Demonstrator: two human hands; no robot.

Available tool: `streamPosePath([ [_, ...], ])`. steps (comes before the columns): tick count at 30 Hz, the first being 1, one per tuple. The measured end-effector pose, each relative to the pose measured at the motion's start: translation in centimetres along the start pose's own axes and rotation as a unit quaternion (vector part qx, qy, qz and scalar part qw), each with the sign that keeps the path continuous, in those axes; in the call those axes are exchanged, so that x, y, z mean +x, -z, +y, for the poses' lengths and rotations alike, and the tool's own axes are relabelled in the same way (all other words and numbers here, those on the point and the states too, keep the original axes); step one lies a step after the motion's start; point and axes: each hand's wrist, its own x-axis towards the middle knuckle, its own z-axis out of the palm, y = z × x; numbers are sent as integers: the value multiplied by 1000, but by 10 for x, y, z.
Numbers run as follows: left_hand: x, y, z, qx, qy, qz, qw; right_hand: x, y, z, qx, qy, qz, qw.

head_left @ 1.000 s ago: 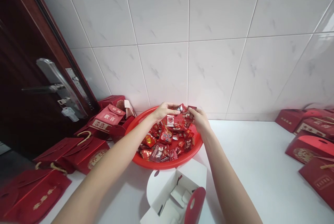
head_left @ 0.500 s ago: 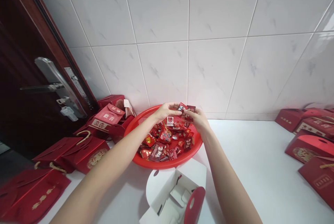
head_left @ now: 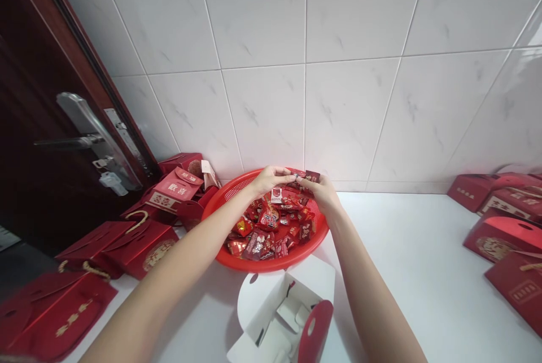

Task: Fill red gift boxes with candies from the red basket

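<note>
My left hand [head_left: 273, 179] and my right hand [head_left: 322, 190] meet above the far rim of a red plastic basket [head_left: 271, 267]. The fingertips of my left hand pinch a small red wrapped candy, mostly hidden by the fingers. Between my right thumb and fingers is a dark red wrapped candy [head_left: 313, 176], perhaps with others behind it. Below, many red and maroon wrapped candies [head_left: 269, 218] lie in the basket, one with a white label [head_left: 276, 196]. In front of the basket stands an open gift box [head_left: 271, 318], white inside, its flaps spread.
Red gift boxes with gold print [head_left: 175, 189] are piled left of the basket, several with rope handles. More red boxes [head_left: 499, 236] line the right side of the white table [head_left: 406, 261]. A tiled wall rises behind; a dark door with a metal handle [head_left: 87, 134] is at left.
The red candy at my left fingertips has tipped and is now largely covered by the fingers. Both hands stay nearly in place; the basket and open box have not moved.
</note>
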Motion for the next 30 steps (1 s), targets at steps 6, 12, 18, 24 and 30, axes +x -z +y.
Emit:
streamPosePath([
  [6,0,1,-1,18,-5,-20,1000,-2,-1,0,8,4,4,1000],
  [12,1,2,-2,36,-4,-12,999,-1,0,1,11,11,-9,1000],
  [18,-2,-3,1,38,32,-24,998,7,4,8,-6,22,37,999],
  [24,-3,-3,0,71,4,-29,997,8,5,8,-16,21,46,999],
  [30,-3,-6,0,75,-21,-26,997,4,2,6,-24,20,26,999],
])
